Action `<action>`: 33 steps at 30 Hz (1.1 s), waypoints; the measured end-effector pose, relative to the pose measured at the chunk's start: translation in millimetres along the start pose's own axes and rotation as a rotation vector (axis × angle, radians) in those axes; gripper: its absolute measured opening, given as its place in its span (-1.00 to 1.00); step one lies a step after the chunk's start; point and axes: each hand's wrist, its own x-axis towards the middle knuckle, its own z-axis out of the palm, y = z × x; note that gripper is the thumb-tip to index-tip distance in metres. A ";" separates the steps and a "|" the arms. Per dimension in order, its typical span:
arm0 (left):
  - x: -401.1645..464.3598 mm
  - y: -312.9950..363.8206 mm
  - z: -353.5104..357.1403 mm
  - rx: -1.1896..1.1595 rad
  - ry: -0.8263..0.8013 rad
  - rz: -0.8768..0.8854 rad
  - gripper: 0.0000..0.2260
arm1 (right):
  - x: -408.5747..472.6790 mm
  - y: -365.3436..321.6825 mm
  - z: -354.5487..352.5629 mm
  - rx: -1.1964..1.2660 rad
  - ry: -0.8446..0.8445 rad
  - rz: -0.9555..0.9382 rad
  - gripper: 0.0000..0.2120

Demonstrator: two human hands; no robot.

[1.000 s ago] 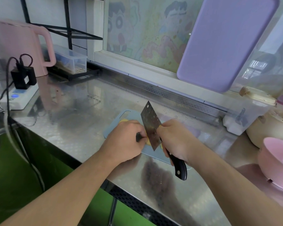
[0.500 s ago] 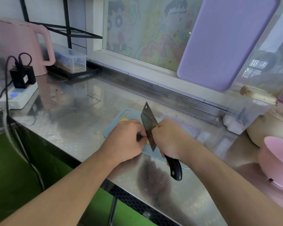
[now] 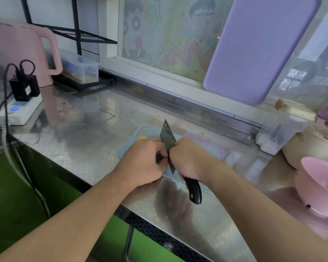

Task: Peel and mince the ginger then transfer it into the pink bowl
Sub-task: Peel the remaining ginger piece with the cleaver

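Note:
On the steel counter lies a small grey-blue cutting board [image 3: 192, 176]. Above it my right hand [image 3: 187, 159] grips a cleaver [image 3: 168, 141] with a black handle [image 3: 194, 190], blade edge-on and pointing up and away. My left hand [image 3: 146, 163] is curled round the ginger [image 3: 142, 138], of which only a yellow bit shows past the knuckles. The blade stands between both hands, close against my left fingers. The pink bowl [image 3: 318, 186] sits at the right edge of the counter.
A pink kettle [image 3: 19, 50] and a power strip [image 3: 17, 110] with black plugs stand at far left. A clear box [image 3: 80, 69] sits on a black rack. A purple board [image 3: 257, 50] leans on the window. A cream pot [image 3: 307, 148] and clear container [image 3: 278, 137] stand behind the bowl.
My right hand has slid left with the cleaver, closing up against my left hand. The blade has turned more edge-on. My left hand has stayed in place on the ginger.

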 end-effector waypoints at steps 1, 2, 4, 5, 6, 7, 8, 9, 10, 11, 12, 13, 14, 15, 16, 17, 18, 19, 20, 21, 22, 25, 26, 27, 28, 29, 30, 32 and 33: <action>-0.4 -0.2 0.3 0.002 -0.003 -0.005 -0.77 | -0.5 1.1 1.1 0.009 0.008 0.004 -0.71; -0.8 -0.1 0.5 0.004 -0.005 -0.006 -0.75 | -1.2 2.1 2.1 0.013 0.012 0.007 -0.71; -1.2 0.1 0.9 0.007 -0.009 -0.008 -0.74 | -2.2 3.0 3.0 0.019 0.009 0.007 -0.72; -0.9 -0.2 1.1 0.007 -0.012 -0.012 -0.76 | -3.1 3.3 2.9 0.015 0.005 0.004 -0.72; -0.3 -0.6 1.3 0.006 -0.014 -0.017 -0.79 | -4.2 4.6 2.5 0.010 0.005 0.000 -0.72; 0.1 -0.9 1.4 0.005 -0.015 -0.020 -0.81 | -5.9 6.2 1.9 0.010 0.006 -0.004 -0.72; 0.6 -1.4 1.6 0.006 -0.014 -0.021 -0.82 | -7.4 8.1 1.4 0.007 0.006 -0.005 -0.72; 1.0 -2.2 1.9 0.009 -0.010 -0.019 -0.82 | -8.9 10.3 0.9 0.005 0.004 -0.005 -0.71; 1.5 -2.7 2.3 0.011 -0.006 -0.017 -0.81 | -10.3 12.5 0.4 -0.006 -0.001 -0.005 -0.70; 1.8 -3.6 2.7 0.013 -0.003 -0.016 -0.79 | -11.3 14.9 0.0 -0.003 -0.003 -0.005 -0.70; 1.9 -4.0 2.7 0.013 -0.002 -0.015 -0.79 | -11.3 17.3 -0.5 0.013 0.001 -0.001 -0.70; 1.7 -4.6 3.1 0.012 -0.002 -0.016 -0.79 | -10.8 19.7 -1.3 0.039 0.010 0.006 -0.70; 1.9 -5.1 3.4 0.010 0.000 -0.016 -0.80 | -9.7 22.0 -2.1 0.066 0.017 0.016 -0.71; 1.9 -5.8 4.0 0.004 0.002 -0.017 -0.82 | -8.8 24.0 -2.8 0.104 0.022 0.026 -0.73; 2.0 -6.6 4.5 -0.005 0.007 -0.018 -0.85 | -8.4 26.0 -3.5 0.155 0.024 0.033 -0.75; 2.0 -7.2 5.0 -0.015 0.012 -0.020 -0.87 | -9.1 27.1 -5.0 0.220 0.024 0.039 -0.78; 2.0 -7.5 5.4 -0.024 0.015 -0.021 -0.88 | -10.2 27.7 -6.9 0.283 0.024 0.042 -0.81; 2.0 -7.8 5.6 -0.029 0.017 -0.023 -0.89 | -11.1 28.0 -9.2 0.335 0.020 0.044 -0.80; 2.1 -8.1 5.7 -0.031 0.018 -0.026 -0.89 | -11.6 28.4 -10.9 0.376 0.012 0.046 -0.79; 2.1 -8.5 5.7 -0.031 0.018 -0.029 -0.90 | -11.8 28.6 -12.1 0.409 0.002 0.051 -0.77; 2.3 -8.6 5.6 -0.031 0.017 -0.032 -0.90 | -11.5 28.8 -12.6 0.439 -0.007 0.060 -0.74; 2.5 -9.3 6.0 -0.035 0.014 -0.038 -0.90 | -9.5 30.8 -11.5 0.493 -0.023 0.094 -0.64; 2.6 -9.2 5.9 -0.034 0.014 -0.037 -0.90 | -9.3 31.4 -11.4 0.506 -0.024 0.101 -0.64; 2.5 -9.1 5.7 -0.033 0.014 -0.037 -0.90 | -10.0 31.6 -12.2 0.525 -0.020 0.109 -0.67; 2.4 -9.0 5.5 -0.034 0.017 -0.035 -0.91 | -10.8 31.9 -14.0 0.553 -0.010 0.117 -0.70; 2.2 -9.2 5.4 -0.035 0.021 -0.033 -0.91 | -11.6 32.7 -16.5 0.583 0.000 0.124 -0.71; 1.8 -8.7 4.8 -0.034 0.025 -0.031 -0.91 | -12.4 33.9 -19.7 0.613 0.011 0.133 -0.70; 0.9 -8.2 4.3 -0.033 0.031 -0.026 -0.92 | -13.1 37.6 -26.3 0.668 0.031 0.153 -0.66; 0.6 -7.9 4.1 -0.034 0.031 -0.026 -0.91 | -13.0 39.8 -28.6 0.695 0.037 0.162 -0.65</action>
